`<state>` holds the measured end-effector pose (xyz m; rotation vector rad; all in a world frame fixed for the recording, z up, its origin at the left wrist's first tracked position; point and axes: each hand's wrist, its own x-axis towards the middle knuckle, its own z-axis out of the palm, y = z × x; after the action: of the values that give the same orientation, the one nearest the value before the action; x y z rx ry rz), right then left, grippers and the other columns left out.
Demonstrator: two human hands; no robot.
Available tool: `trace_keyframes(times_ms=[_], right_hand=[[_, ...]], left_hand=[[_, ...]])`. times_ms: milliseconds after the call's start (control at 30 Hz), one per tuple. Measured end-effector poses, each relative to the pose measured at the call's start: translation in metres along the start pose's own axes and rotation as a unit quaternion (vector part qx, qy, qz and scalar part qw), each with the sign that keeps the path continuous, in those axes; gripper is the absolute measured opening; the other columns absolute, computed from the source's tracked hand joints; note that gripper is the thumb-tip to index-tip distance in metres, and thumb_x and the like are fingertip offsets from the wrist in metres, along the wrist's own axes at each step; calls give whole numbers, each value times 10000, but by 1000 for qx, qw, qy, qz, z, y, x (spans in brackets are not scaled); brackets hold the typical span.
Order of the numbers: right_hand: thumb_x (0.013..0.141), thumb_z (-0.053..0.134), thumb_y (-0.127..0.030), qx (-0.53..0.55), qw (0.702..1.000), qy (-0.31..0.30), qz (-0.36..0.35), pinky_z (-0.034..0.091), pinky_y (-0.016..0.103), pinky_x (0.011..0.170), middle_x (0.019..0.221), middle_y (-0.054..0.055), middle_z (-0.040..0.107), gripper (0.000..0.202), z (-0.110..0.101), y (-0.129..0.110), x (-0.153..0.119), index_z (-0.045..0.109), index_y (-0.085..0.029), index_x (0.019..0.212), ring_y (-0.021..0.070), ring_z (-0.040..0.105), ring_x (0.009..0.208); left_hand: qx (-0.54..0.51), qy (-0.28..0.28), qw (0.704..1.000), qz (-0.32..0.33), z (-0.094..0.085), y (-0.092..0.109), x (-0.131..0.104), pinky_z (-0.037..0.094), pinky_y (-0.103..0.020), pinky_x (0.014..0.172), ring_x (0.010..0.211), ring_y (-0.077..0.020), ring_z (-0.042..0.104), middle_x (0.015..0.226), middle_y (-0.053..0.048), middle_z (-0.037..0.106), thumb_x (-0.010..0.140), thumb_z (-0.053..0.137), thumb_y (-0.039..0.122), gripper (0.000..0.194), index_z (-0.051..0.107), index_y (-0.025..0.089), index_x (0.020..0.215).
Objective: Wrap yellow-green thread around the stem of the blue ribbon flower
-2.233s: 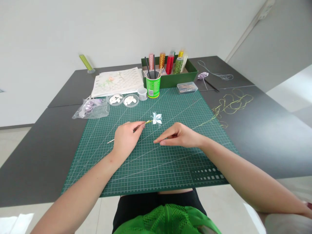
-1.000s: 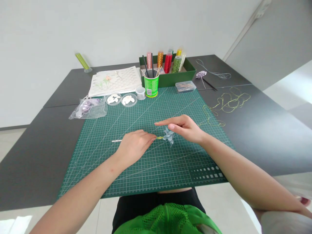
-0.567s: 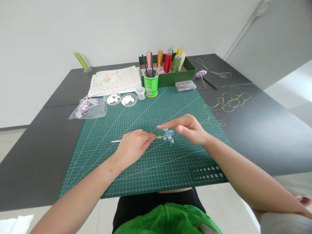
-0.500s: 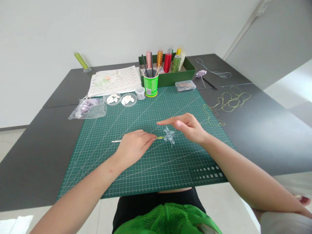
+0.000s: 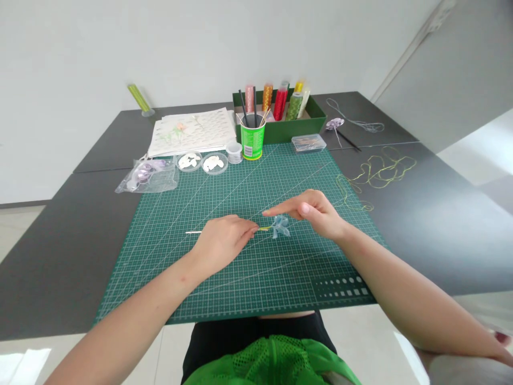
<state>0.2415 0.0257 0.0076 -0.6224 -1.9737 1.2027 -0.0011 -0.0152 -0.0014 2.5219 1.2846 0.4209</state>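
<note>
My left hand [image 5: 224, 240] is closed in a pinch on the yellow-green stem of a pale blue artificial flower [image 5: 281, 226]. The bloom points right, just above the green cutting mat [image 5: 240, 289]. A thin whitish end of the stem [image 5: 193, 232] sticks out left of the hand. My right hand [image 5: 316, 213] is beside the bloom, index finger stretched left over the stem, other fingers curled. A loose yellow-green thread [image 5: 377, 171] trails from the right towards that hand and seems held in it; its fine run to the stem cannot be made out.
Along the back stand a green cup [image 5: 252, 143] with sticks, a green box [image 5: 296, 129] of thread spools and a clear case [image 5: 308, 143]. Patterned sheets [image 5: 192, 131], dishes of white pieces [image 5: 214, 163] and a plastic bag [image 5: 148, 176] lie left. A purple flower [image 5: 334, 124] lies right.
The blue bloom has turned about its stem, showing its petals at a different angle. My right index fingertip has dropped slightly nearer the stem. My left hand keeps its pinch.
</note>
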Motion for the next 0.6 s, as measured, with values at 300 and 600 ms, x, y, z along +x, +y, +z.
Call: trace_keyframes(times_ms=[300, 600], right_hand=[[1026, 440, -552, 120, 926, -346, 94, 230, 258, 474, 487, -72, 295, 580, -16, -4, 1, 795, -97, 1076, 76, 253, 469], [1045, 408, -525, 172, 965, -192, 38, 247, 263, 499, 553, -81, 241, 546, -13, -4, 0, 714, -125, 1257, 83, 256, 484]], left_hand=[[-27, 34, 999, -8, 2, -2, -1, 480, -254, 600, 776, -168, 700, 844, 20, 776, 1015, 531, 233, 236, 751, 222, 930], [21, 44, 999, 10, 1, 0, -2, 497, -264, 590, 786, -183, 703, 865, -16, 783, 1029, 507, 275, 264, 765, 218, 1030]])
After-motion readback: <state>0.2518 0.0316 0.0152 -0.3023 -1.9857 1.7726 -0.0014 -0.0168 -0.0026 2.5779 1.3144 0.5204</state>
